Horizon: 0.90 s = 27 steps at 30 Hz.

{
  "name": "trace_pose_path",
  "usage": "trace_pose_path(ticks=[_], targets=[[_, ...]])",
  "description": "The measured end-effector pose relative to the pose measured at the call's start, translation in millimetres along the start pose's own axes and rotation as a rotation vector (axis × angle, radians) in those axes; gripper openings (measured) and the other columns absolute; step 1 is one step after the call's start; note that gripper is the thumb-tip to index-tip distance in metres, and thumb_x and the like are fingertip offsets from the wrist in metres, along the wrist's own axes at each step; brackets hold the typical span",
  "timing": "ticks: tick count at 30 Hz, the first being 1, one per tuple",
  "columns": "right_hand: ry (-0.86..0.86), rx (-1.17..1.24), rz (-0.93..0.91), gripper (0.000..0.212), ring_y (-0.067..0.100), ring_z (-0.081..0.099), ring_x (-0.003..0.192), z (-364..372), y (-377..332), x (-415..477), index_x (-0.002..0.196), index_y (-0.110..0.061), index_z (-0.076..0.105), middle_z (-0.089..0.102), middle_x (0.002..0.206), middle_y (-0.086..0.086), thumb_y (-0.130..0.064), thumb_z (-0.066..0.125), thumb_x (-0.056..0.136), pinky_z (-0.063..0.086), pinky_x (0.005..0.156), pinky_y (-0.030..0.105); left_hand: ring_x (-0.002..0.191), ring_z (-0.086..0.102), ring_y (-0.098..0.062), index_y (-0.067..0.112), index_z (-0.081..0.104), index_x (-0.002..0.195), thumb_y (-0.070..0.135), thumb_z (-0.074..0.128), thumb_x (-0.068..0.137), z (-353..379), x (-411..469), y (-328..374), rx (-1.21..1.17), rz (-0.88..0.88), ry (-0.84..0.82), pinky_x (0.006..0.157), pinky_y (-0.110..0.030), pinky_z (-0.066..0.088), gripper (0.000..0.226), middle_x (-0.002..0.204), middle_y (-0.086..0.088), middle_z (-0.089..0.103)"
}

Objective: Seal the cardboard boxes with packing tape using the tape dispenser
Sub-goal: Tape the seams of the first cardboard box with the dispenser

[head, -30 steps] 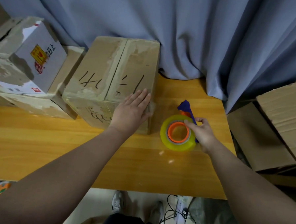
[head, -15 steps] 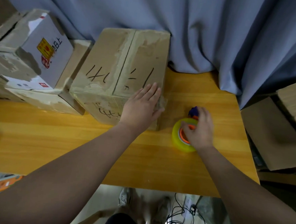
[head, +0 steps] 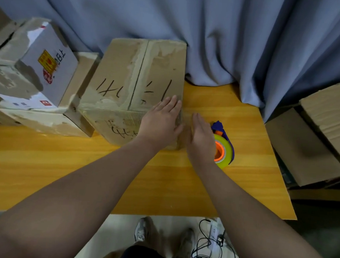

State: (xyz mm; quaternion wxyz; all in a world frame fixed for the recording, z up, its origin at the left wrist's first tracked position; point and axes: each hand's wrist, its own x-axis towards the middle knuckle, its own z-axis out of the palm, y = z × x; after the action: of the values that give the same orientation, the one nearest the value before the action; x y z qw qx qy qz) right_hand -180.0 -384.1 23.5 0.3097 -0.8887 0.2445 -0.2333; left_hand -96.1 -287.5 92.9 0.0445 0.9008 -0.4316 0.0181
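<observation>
A worn cardboard box (head: 136,83) with black handwriting stands on the wooden table (head: 123,177), its top flaps closed along a middle seam. My left hand (head: 161,120) lies flat with straight fingers on the box's near right corner. My right hand (head: 201,136) is held flat, fingers straight, against the box's right side. Just right of that hand the tape dispenser (head: 223,149) rests on the table, a yellow roll on an orange core with a blue handle; nobody holds it.
Two more boxes (head: 36,78) are stacked at the table's left. Folded flat cardboard (head: 312,136) is piled off the table's right edge. A blue curtain (head: 228,43) hangs directly behind. Cables and a power strip (head: 212,241) lie on the floor by my feet.
My right hand has let go of the tape dispenser and moved left to the box's right side. The dispenser now lies alone on the table. My left hand stayed on the box.
</observation>
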Motion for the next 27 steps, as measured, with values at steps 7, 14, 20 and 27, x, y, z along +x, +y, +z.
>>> trace_pose_path(ticks=[7,14,20,27], targets=[[0.146,-0.226,-0.181,0.037,0.037,0.067,0.1,9,30,-7,0.109,0.008,0.067,0.069,0.106,0.023,-0.001,0.059,0.074,0.048,0.091,0.055,0.147,0.001,-0.013,0.016,0.001,0.152,0.039,0.036,0.101,-9,0,-19,0.084,0.129,-0.085,0.117,-0.027,0.01,0.066,0.16,0.0,-0.001],[0.145,0.033,0.028,0.038,0.036,0.062,0.111,0,20,-19,0.12,0.003,0.063,0.066,0.117,0.02,-0.005,0.046,0.087,0.048,0.095,0.044,0.147,0.001,-0.015,0.016,0.001,0.152,0.054,0.04,0.096,-4,1,-13,0.057,0.103,-0.1,0.118,-0.031,0.009,0.078,0.16,-0.001,0.0],[0.094,0.011,0.069,0.04,0.038,0.051,0.126,2,32,-13,0.13,-0.003,0.058,0.059,0.13,0.018,-0.004,0.047,0.091,0.043,0.102,0.05,0.147,-0.004,-0.016,0.02,-0.003,0.152,0.042,0.038,0.1,-4,-13,-31,0.147,0.128,-0.067,0.117,-0.029,-0.004,0.071,0.16,0.0,-0.004],[0.028,0.16,0.099,0.043,0.028,0.058,0.111,42,23,-25,0.131,-0.012,0.059,0.066,0.119,0.01,-0.012,0.043,0.09,0.047,0.09,0.034,0.147,-0.001,-0.016,0.021,-0.001,0.152,0.037,0.042,0.099,0,-15,-32,0.102,0.108,-0.047,0.119,-0.03,-0.001,0.071,0.16,0.001,-0.001]])
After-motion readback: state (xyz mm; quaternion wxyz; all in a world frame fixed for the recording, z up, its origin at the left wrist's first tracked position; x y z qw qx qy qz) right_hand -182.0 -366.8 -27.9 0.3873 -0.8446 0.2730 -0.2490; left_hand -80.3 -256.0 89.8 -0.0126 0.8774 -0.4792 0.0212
